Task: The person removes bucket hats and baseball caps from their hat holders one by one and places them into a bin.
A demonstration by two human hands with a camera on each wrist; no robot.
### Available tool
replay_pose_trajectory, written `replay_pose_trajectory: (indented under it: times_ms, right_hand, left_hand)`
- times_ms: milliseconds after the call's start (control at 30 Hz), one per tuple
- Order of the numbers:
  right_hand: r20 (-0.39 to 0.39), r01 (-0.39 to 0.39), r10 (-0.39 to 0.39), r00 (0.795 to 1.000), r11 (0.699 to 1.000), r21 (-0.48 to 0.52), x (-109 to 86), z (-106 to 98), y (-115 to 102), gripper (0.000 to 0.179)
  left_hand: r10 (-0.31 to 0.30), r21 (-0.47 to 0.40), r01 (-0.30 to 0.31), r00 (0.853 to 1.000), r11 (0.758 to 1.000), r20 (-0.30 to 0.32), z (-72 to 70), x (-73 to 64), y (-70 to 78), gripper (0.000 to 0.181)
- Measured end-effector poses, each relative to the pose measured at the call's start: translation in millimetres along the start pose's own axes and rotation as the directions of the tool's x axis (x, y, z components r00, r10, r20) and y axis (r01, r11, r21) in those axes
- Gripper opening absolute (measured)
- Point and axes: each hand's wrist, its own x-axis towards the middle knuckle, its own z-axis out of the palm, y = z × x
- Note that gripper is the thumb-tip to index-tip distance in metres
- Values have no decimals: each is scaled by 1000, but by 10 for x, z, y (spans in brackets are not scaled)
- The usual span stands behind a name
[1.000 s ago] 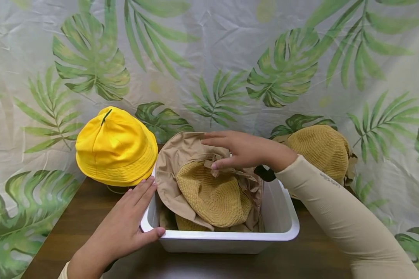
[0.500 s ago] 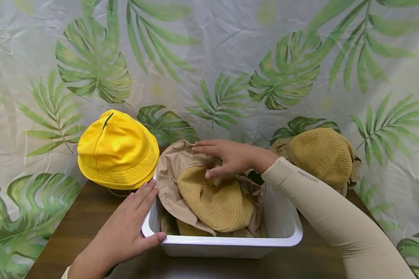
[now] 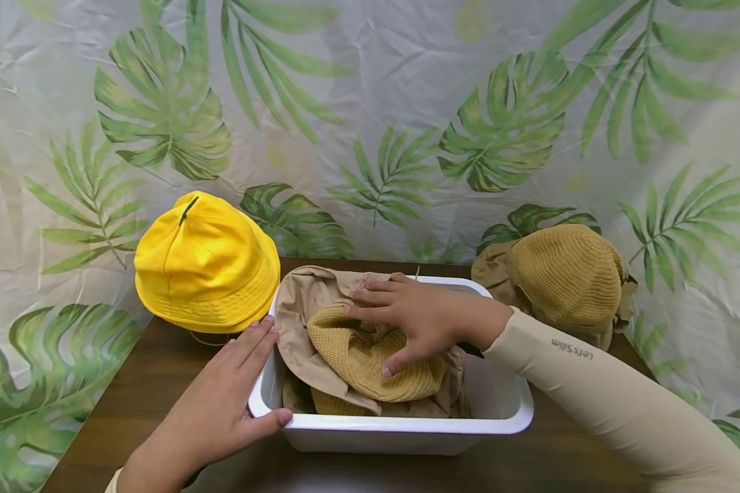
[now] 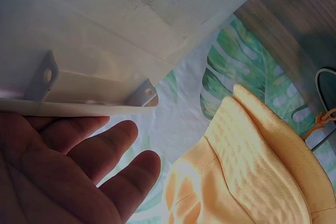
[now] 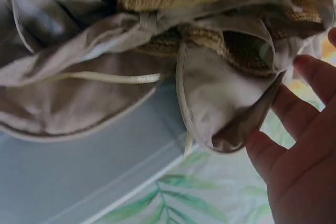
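A white plastic bin point(image 3: 407, 426) holds tan cloth-brimmed hats with mustard knit crowns; the top hat point(image 3: 345, 356) lies crown down. My right hand point(image 3: 428, 316) presses on this hat with spread, fairly straight fingers, near its far side. In the right wrist view, the fingertips point(image 5: 262, 145) touch the tan brim point(image 5: 226, 93). My left hand point(image 3: 212, 394) rests against the bin's left rim, fingers extended along it and thumb at the near corner. From below, the left wrist view shows those fingers point(image 4: 107, 145) under the rim. Lower layers in the bin are mostly hidden.
Left of the bin, a yellow bucket hat point(image 3: 203, 263) sits on a stand that is mostly hidden. Behind to the right is another mustard knit hat point(image 3: 567, 274) with tan cloth. All stand on a dark wooden table point(image 3: 117, 383) before a leaf-print curtain point(image 3: 382, 82).
My right hand has moved down and nearer, pushing the hat lower into the bin. The bin's far rim shows now. My left hand stays at the rim.
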Motion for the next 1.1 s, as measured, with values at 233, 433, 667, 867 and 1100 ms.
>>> replay_pose_trajectory:
  times_ms: [233,433,667,867,1100]
  right_hand:
    - [73,-15,11,997,999,48,56,167,-44,93]
    - [196,-93,87,977,995,21,136,331,-40,96]
    - [237,-124,130,963,991,-40,226,369,-102,98]
    - [313,-161,176,933,984,-74,365,407,-163,95]
    - [405,-211,232,884,973,-94,468,527,-150,92]
  left_hand:
    - [9,0,-9,1000,1000,-9,12,1,-19,97]
    - [11,-1,-11,1000,1000,-12,23,2,-23,97]
    - [11,-5,-11,1000,1000,-1,12,1,-25,97]
    - [-2,3,2,1000,1000,17,0,3,-19,97]
    - [-1,5,1,1000,1000,16,0,3,-9,97]
